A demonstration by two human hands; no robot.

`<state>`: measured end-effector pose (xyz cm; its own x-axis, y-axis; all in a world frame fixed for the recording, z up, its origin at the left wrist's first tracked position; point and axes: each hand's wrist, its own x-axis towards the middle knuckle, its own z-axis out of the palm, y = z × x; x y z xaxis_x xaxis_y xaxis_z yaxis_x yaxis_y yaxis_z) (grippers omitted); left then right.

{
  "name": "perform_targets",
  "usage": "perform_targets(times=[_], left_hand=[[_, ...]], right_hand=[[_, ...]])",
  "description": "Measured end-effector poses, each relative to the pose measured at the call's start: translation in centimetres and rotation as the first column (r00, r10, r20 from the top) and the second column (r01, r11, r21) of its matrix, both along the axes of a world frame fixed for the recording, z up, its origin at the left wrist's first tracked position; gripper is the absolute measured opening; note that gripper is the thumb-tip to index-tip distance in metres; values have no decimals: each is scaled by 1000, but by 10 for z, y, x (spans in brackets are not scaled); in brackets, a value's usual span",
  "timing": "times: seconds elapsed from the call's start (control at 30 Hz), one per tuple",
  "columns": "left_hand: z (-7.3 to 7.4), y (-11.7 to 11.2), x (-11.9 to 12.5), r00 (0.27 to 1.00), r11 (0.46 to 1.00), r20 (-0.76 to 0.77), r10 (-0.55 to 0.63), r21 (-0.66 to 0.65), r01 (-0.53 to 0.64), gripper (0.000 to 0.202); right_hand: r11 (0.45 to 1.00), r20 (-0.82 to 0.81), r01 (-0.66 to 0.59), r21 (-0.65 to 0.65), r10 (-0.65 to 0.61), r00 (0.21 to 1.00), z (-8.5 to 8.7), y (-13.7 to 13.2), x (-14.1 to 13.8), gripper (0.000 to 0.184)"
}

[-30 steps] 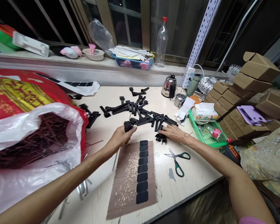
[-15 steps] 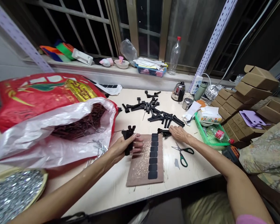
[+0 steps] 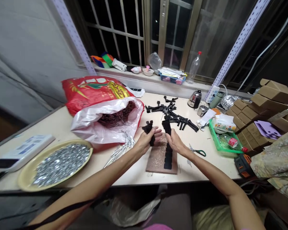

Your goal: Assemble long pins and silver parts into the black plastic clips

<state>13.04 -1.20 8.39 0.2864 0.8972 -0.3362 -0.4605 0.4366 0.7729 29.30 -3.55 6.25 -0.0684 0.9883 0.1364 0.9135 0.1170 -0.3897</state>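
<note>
My left hand (image 3: 146, 140) is closed round a bunch of black strap-like pieces (image 3: 148, 128), its outer fingers stretched out. Close on its right, my right hand (image 3: 176, 142) grips another bunch of black strap-like pieces (image 3: 167, 125), which stand upright above the thumb. Below both hands lies a brown board (image 3: 156, 161) with a column of black rounded patches (image 3: 167, 158) along its right side. Many similar black pieces (image 3: 182, 120) are heaped on the table behind. Green-handled scissors (image 3: 198, 151) rest to the right of my right hand.
At left, a red and white sack (image 3: 91, 95) opens on thin dark-brown strands, with silvery sticks (image 3: 118, 151) before it. A yellow dish (image 3: 24, 179) holds small shiny pieces. On the right stand a green basket (image 3: 214, 140) and stacked cardboard boxes (image 3: 268, 100).
My right hand has risen from the tabletop beside the board with black pieces in it and come next to my left hand. The view has swung left, bringing more table into sight.
</note>
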Motion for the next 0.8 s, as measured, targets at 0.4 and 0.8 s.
perform_targets(times=[0.4, 0.8], left_hand=[[-2, 10, -77, 966, 958, 86, 243, 136, -253, 37], [-36, -12, -128, 955, 955, -10, 297, 6, -297, 39]], right_hand=[[942, -245, -323, 87, 335, 910, 13, 15, -131, 33], [949, -11, -94, -301, 95, 995, -14, 50, -134, 22]])
